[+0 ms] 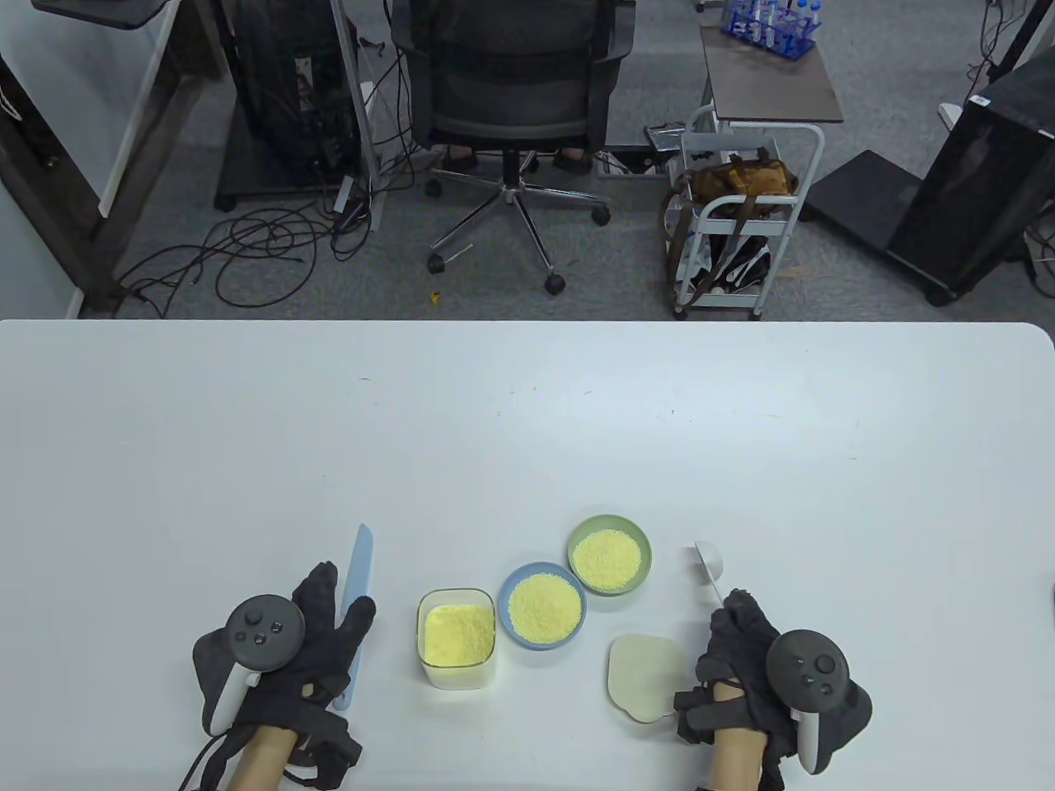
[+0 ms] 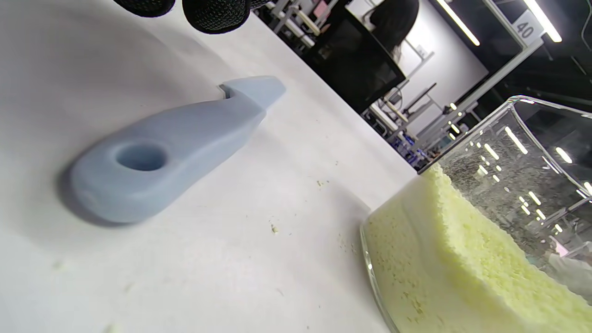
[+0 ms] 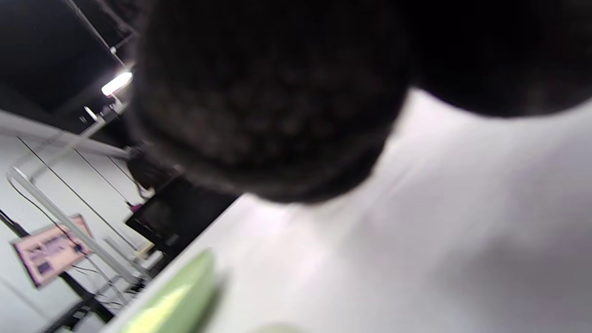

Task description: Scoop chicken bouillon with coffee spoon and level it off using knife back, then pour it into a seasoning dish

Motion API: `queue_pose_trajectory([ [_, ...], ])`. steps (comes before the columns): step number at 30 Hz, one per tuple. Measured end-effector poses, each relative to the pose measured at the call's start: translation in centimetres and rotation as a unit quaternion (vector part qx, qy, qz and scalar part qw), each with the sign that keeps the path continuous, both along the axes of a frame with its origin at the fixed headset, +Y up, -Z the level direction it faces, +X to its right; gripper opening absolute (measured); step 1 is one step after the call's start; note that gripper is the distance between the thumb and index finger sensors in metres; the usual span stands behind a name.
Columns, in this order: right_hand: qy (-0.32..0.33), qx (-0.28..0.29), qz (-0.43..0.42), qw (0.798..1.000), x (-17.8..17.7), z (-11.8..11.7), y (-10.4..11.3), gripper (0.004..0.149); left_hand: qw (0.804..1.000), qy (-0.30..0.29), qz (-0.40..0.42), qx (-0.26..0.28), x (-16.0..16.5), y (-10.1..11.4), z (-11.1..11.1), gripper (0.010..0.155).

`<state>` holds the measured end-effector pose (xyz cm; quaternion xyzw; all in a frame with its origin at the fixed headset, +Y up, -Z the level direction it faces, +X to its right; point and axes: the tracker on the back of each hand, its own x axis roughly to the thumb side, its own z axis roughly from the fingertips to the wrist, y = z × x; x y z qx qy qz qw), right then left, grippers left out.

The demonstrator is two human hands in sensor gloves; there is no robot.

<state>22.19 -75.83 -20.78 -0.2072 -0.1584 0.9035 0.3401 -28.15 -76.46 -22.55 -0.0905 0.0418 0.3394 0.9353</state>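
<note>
A pale blue knife (image 1: 356, 577) lies flat on the white table (image 1: 527, 412), with its handle (image 2: 157, 157) resting near the front edge. My left hand (image 1: 342, 600) is spread over its middle, forefinger to the left and thumb to the right. Its fingertips (image 2: 212, 14) hang just above the table, clear of the handle. A white coffee spoon (image 1: 709, 560) lies to the right of the dishes. My right hand (image 1: 733, 611) reaches the end of the spoon's handle with its fingertips (image 3: 268, 101), the thumb held apart. A square glass container (image 1: 456, 638) holds the yellow bouillon (image 2: 462, 277).
A blue dish (image 1: 544, 608) and a green dish (image 1: 610, 556), both filled with yellow granules, stand right of the container. The green dish's rim (image 3: 175, 296) shows in the right wrist view. A cream lid (image 1: 647, 676) lies beside my right hand. A few crumbs dot the table.
</note>
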Motion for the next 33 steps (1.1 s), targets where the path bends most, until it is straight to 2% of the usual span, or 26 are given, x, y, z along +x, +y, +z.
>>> queue_pose_trajectory([
  [2, -0.011, -0.01, 0.028, 0.999, -0.2, -0.3, 0.1, 0.039, 1.0, -0.001, 0.009, -0.001, 0.0, 0.0, 0.0, 0.094],
  [6, -0.027, -0.069, 0.08, 0.994, 0.1, -0.5, 0.2, 0.037, 0.999, -0.005, 0.034, -0.005, 0.1, -0.1, -0.1, 0.096],
  [11, -0.042, -0.135, 0.081, 0.987, 1.3, -0.2, -0.3, 0.036, 0.997, -0.004, 0.079, -0.004, 0.0, -0.1, -0.1, 0.096],
  [14, -0.037, -0.2, 0.08, 0.976, 1.6, -0.2, -0.3, 0.036, 0.995, -0.008, 0.098, -0.005, 0.1, -0.1, -0.1, 0.097],
  [19, -0.039, -0.262, 0.1, 0.959, 1.2, -0.5, -0.4, 0.034, 0.993, -0.021, 0.112, -0.012, 0.4, -0.2, -0.2, 0.097],
  [23, -0.029, -0.27, 0.136, 0.953, 0.7, -0.9, -0.9, 0.036, 0.992, -0.024, 0.121, -0.009, 0.4, -0.2, -0.1, 0.098],
  [30, -0.011, -0.253, 0.125, 0.959, 1.6, -0.5, -1.5, 0.039, 0.993, -0.027, 0.117, -0.003, 0.4, -0.2, 0.0, 0.098],
  [33, -0.001, -0.265, 0.124, 0.956, 1.6, -0.3, -1.7, 0.042, 0.993, -0.03, 0.114, -0.007, 0.4, -0.4, 0.0, 0.098],
])
